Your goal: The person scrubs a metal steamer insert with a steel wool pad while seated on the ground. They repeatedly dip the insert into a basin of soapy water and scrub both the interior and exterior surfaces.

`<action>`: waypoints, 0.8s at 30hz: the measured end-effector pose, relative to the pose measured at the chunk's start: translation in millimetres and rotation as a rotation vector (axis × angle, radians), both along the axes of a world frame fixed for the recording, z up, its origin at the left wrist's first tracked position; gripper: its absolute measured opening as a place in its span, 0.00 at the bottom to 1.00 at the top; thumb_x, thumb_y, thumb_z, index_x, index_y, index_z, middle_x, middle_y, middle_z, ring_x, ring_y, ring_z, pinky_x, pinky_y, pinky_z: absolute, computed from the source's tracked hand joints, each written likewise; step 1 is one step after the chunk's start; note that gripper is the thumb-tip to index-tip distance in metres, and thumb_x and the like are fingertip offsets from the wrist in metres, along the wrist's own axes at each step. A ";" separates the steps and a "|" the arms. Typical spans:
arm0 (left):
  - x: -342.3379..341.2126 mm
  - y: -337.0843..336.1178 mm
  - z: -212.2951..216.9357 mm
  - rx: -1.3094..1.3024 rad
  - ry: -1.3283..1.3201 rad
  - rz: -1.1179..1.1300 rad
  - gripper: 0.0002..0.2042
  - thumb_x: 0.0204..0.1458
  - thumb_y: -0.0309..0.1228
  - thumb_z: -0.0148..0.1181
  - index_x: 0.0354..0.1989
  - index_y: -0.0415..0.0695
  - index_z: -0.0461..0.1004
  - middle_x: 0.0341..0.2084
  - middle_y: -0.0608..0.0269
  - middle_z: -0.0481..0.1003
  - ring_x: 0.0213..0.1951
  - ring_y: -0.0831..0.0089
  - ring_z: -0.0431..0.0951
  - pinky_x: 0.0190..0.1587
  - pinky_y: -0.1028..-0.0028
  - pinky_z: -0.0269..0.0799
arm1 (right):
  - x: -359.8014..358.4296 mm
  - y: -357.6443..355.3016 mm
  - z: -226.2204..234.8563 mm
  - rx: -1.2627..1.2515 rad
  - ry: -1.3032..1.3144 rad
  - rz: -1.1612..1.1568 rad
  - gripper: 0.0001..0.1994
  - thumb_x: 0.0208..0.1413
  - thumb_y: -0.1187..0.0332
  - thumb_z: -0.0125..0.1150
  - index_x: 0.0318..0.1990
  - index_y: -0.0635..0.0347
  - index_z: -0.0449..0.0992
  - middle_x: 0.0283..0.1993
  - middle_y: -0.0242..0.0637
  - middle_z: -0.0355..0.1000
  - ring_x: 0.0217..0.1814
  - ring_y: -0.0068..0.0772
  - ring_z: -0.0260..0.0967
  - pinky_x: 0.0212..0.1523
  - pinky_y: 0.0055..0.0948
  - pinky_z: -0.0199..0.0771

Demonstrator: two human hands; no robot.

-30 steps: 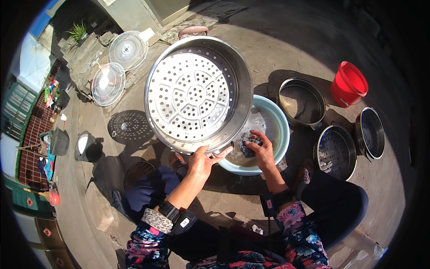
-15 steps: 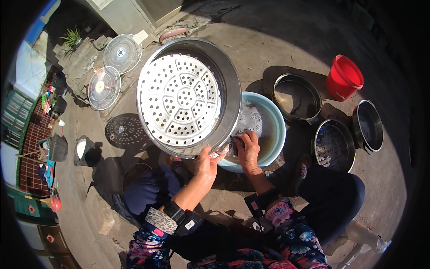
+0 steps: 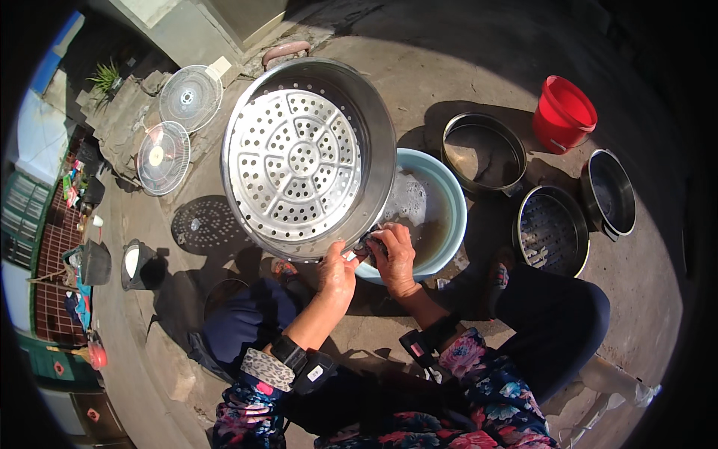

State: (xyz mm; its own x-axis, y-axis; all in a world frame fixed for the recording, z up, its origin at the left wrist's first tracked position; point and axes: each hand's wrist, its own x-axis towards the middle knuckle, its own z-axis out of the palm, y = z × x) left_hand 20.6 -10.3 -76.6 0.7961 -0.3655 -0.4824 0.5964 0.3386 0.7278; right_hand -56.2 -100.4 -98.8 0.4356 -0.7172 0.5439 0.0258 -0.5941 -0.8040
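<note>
A large metal steamer tier with a perforated bottom is tilted up in front of me, over the left side of a light blue basin. My left hand grips it by the near edge, around the handle there, which is mostly hidden by the fingers. A pinkish-brown handle shows on the far side. Pressed against the near handle area is a dark scouring pad, bunched in my right hand. Murky, sudsy water fills the basin below.
To the right stand a round metal pan, a perforated steamer tier, another metal pot and a red bucket. Two fan grilles lean at the far left. A dark bucket is at left.
My right hand has moved left, from over the basin to the steamer tier's near handle, bringing the scouring pad against it. My left hand keeps its grip. The view has shifted slightly.
</note>
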 end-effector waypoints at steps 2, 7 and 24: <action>9.6 3.0 -2.5 0.015 0.027 -0.023 0.15 0.50 0.24 0.56 0.47 0.45 0.67 0.41 0.63 0.73 0.40 0.68 0.75 0.42 0.57 0.72 | -0.1 5.2 -1.0 -0.197 -0.044 0.158 0.11 0.39 0.76 0.67 0.33 0.60 0.75 0.38 0.40 0.68 0.41 0.46 0.66 0.41 0.37 0.68; 0.8 -0.6 -0.4 -0.009 0.061 -0.023 0.16 0.50 0.23 0.56 0.48 0.45 0.66 0.44 0.61 0.71 0.45 0.66 0.73 0.47 0.53 0.72 | -1.1 -6.8 -5.0 0.037 0.055 -0.021 0.09 0.40 0.77 0.65 0.32 0.59 0.74 0.35 0.39 0.67 0.38 0.46 0.64 0.38 0.39 0.67; 1.1 -1.1 6.6 0.020 0.015 -0.028 0.18 0.50 0.24 0.53 0.51 0.37 0.63 0.45 0.50 0.70 0.46 0.55 0.73 0.51 0.50 0.72 | -4.7 -1.2 3.3 -0.079 -0.041 0.105 0.11 0.39 0.78 0.66 0.33 0.62 0.73 0.36 0.42 0.68 0.41 0.47 0.66 0.41 0.37 0.68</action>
